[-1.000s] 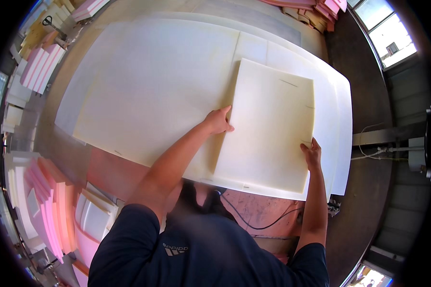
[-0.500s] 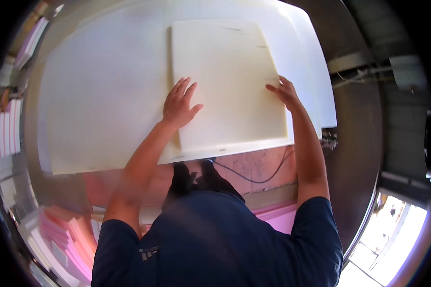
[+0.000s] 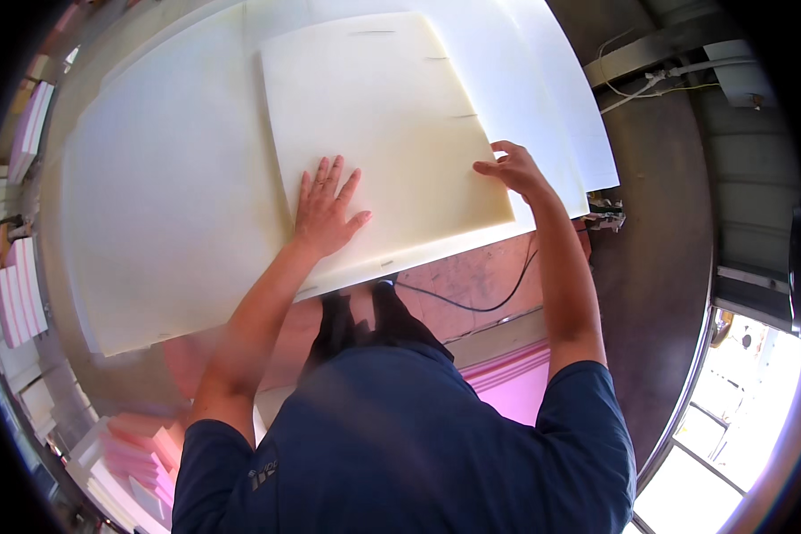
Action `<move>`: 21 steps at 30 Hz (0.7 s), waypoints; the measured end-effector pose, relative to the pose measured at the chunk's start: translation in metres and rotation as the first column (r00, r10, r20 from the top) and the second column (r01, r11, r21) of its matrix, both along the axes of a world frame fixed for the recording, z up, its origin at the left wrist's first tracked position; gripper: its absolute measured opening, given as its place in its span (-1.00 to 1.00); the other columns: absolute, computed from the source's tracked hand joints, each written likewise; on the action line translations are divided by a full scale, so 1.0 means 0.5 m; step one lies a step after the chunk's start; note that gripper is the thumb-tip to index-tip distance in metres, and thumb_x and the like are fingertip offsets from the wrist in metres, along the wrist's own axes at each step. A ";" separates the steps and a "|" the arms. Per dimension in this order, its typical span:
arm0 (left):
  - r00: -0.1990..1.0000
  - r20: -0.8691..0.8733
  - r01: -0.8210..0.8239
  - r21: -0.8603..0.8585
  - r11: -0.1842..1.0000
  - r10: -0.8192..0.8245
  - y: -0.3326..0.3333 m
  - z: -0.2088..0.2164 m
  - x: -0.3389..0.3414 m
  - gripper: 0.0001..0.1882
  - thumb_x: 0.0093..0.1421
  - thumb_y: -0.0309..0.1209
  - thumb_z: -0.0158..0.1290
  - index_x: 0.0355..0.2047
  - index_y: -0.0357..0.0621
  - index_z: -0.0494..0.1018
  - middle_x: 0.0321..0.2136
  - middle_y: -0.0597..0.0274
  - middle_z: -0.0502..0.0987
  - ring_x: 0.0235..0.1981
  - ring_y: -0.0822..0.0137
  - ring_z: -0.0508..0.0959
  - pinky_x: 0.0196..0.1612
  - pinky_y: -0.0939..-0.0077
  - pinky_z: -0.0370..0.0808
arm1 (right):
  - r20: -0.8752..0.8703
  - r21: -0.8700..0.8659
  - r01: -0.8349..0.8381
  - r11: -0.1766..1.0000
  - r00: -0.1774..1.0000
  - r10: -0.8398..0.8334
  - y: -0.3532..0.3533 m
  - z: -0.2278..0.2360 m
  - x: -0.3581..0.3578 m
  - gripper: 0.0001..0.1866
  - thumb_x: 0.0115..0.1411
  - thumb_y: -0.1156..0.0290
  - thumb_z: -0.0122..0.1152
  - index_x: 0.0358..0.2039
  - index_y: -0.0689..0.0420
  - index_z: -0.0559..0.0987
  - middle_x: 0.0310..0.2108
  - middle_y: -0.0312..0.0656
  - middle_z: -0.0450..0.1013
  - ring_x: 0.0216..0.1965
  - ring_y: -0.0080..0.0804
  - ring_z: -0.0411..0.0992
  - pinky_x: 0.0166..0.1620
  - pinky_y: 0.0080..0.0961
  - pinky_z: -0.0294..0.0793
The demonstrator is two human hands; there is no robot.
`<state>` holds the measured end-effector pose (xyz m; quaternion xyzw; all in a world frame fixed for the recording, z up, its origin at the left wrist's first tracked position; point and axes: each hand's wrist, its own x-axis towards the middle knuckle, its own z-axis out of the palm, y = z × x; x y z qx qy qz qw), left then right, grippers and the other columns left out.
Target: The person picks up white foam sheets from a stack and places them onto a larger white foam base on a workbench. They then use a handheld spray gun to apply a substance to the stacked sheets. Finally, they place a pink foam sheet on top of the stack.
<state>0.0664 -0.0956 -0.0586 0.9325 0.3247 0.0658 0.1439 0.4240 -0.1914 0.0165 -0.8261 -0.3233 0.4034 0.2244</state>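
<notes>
A thick cream-coloured foam sheet (image 3: 374,116), roughly rectangular, lies flat on a larger white sheet (image 3: 169,196). A few short dark marks show near its far and right edges. My left hand (image 3: 327,214) rests flat on the foam sheet near its left edge, fingers spread and palm down. At the right edge, my right hand (image 3: 512,169) has its thumb over the top of the foam sheet. Its other fingers curl at the side of that edge, and some of them are hidden.
Striped pink-and-white foam stacks (image 3: 20,294) stand at the left. More pink foam pieces (image 3: 142,454) lie at lower left, and pink sheets (image 3: 512,383) sit below the work surface. A black cable (image 3: 472,308) loops beneath the front edge. A brown surface (image 3: 654,267) extends at right.
The view has tilted, and the sheets now sit further up and left, turned slightly. My left hand stays flat on the foam sheet; my right hand stays at its right edge.
</notes>
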 end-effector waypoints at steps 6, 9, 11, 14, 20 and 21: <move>0.999 0.033 0.027 -0.001 1.000 -0.027 0.000 -0.015 -0.004 -0.23 0.27 0.11 -0.01 0.40 0.08 0.17 0.46 0.02 -0.04 0.48 -0.02 -0.09 0.44 -0.14 -0.23 | -0.112 0.119 0.077 0.990 0.992 -0.064 -0.022 0.018 0.002 -0.40 0.03 0.38 0.48 0.02 0.42 0.48 -0.30 0.05 0.60 -0.28 -0.24 0.60 -0.20 -0.37 0.57; 1.000 0.001 0.031 0.016 0.999 -0.031 -0.005 -0.014 0.004 -0.24 0.29 0.12 -0.04 0.41 0.12 0.15 0.46 0.03 -0.05 0.48 -0.02 -0.11 0.45 -0.15 -0.24 | -0.020 0.080 0.052 0.995 0.999 -0.051 -0.036 -0.043 0.030 -0.36 0.00 0.32 0.50 0.03 0.41 0.48 -0.29 0.06 0.60 -0.25 -0.21 0.60 -0.19 -0.36 0.57; 0.999 -0.023 0.036 0.037 0.999 -0.035 -0.008 -0.009 0.013 -0.24 0.30 0.12 -0.05 0.42 0.12 0.13 0.47 0.04 -0.06 0.48 -0.02 -0.12 0.45 -0.15 -0.24 | 0.052 0.065 0.021 0.998 0.998 -0.025 -0.041 -0.070 0.047 -0.34 -0.03 0.25 0.52 0.00 0.38 0.50 -0.29 0.07 0.60 -0.22 -0.19 0.60 -0.16 -0.35 0.57; 0.997 -0.051 0.054 0.064 0.996 -0.051 -0.015 -0.007 0.028 -0.23 0.31 0.11 -0.05 0.43 0.10 0.09 0.47 0.05 -0.10 0.49 -0.02 -0.15 0.45 -0.14 -0.25 | 0.119 0.033 -0.002 0.999 0.993 -0.002 -0.044 -0.067 0.026 -0.37 -0.04 0.21 0.52 -0.05 0.35 0.53 -0.28 0.05 0.60 -0.22 -0.19 0.59 -0.14 -0.34 0.57; 0.983 -0.167 0.071 0.002 0.997 -0.070 -0.015 0.014 0.085 -0.21 0.32 0.17 -0.14 0.45 0.14 0.02 0.49 0.09 -0.16 0.50 0.04 -0.23 0.46 -0.10 -0.35 | 0.263 -0.040 -0.070 0.997 0.962 0.078 -0.039 -0.059 0.001 -0.43 -0.01 0.13 0.51 -0.12 0.30 0.56 -0.24 0.02 0.59 -0.17 -0.13 0.57 -0.09 -0.29 0.54; 0.980 -0.184 0.074 0.014 0.997 -0.071 -0.014 0.013 0.083 -0.21 0.33 0.18 -0.17 0.46 0.15 0.01 0.49 0.10 -0.17 0.51 0.05 -0.24 0.46 -0.10 -0.36 | 0.276 -0.054 -0.077 0.996 0.957 0.089 -0.038 -0.061 -0.003 -0.43 0.00 0.13 0.51 -0.12 0.29 0.56 -0.23 0.02 0.59 -0.16 -0.13 0.57 -0.08 -0.29 0.54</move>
